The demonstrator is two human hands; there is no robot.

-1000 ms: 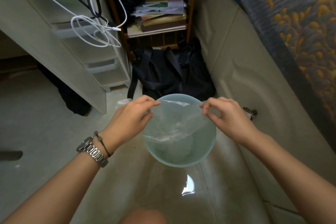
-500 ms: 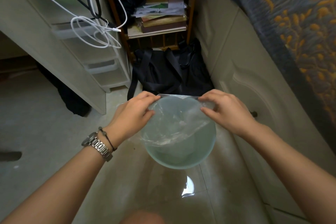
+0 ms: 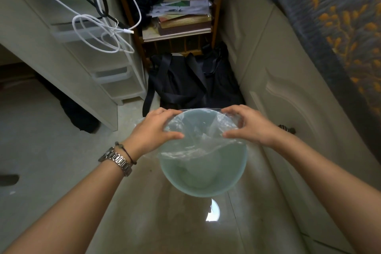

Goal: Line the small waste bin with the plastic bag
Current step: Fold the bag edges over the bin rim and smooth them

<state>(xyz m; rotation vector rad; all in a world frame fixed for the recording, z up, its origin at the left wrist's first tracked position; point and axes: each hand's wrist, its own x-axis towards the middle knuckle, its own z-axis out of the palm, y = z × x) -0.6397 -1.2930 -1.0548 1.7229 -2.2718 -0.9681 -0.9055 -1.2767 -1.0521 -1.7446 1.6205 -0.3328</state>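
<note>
A small pale green round waste bin (image 3: 208, 190) stands on the tiled floor in front of me. A clear plastic bag (image 3: 203, 136) hangs inside it, its mouth stretched over the bin's far rim. My left hand (image 3: 153, 131) grips the bag's edge at the bin's left rim, thumb inside the opening. My right hand (image 3: 250, 125) holds the bag's edge at the right rim in the same way. The near half of the rim is bare, and the bag's near edge sags across the opening.
A black bag (image 3: 185, 84) lies on the floor just behind the bin, under a wooden shelf of books (image 3: 183, 24). White plastic drawers (image 3: 109, 76) with hanging cables (image 3: 103, 33) stand to the left. A cream cabinet door (image 3: 288, 97) runs along the right.
Both hands have moved forward and down, carrying the bag's mouth from above the bin's middle over its far rim, and the fingers have spread along the rim.
</note>
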